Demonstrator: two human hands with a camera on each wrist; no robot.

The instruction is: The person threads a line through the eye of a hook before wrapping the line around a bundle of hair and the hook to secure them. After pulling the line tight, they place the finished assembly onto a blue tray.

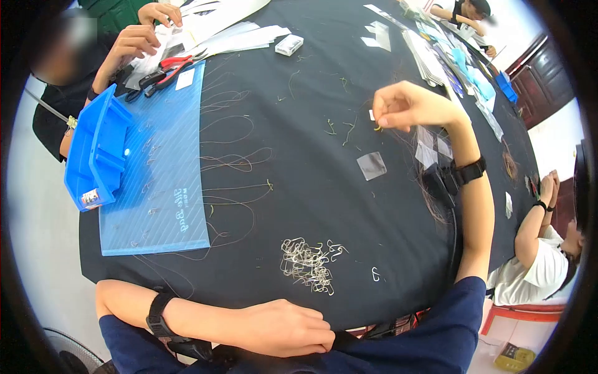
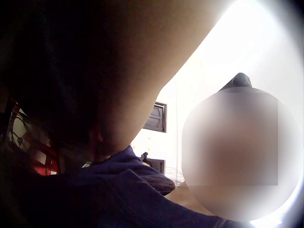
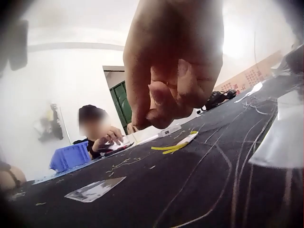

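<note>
My right hand [image 1: 408, 106] is raised over the far right of the black tablecloth with its fingers curled inward; I cannot tell whether a fine strand is between the fingertips. Near those fingertips are thin yellow strips [image 3: 173, 148] with a small white tag [image 3: 189, 139]. Loose thin brown strands [image 1: 430, 202] lie beneath the right wrist. At the table's front edge my left hand [image 1: 286, 327] rests with loosely curled fingers, nothing visible in it. In front of it is a pile of metal fish hooks [image 1: 305, 265], with one separate hook [image 1: 375, 274] to the right. The left wrist view shows mostly forearm and sleeve.
On the left lies a blue file bag [image 1: 168, 206] with looped lines [image 1: 233, 163] along its edge and a blue bin [image 1: 93, 153] on it. Red-handled pliers [image 1: 171, 71] lie behind. A small clear bag [image 1: 372, 166] is mid-table. Other people sit around.
</note>
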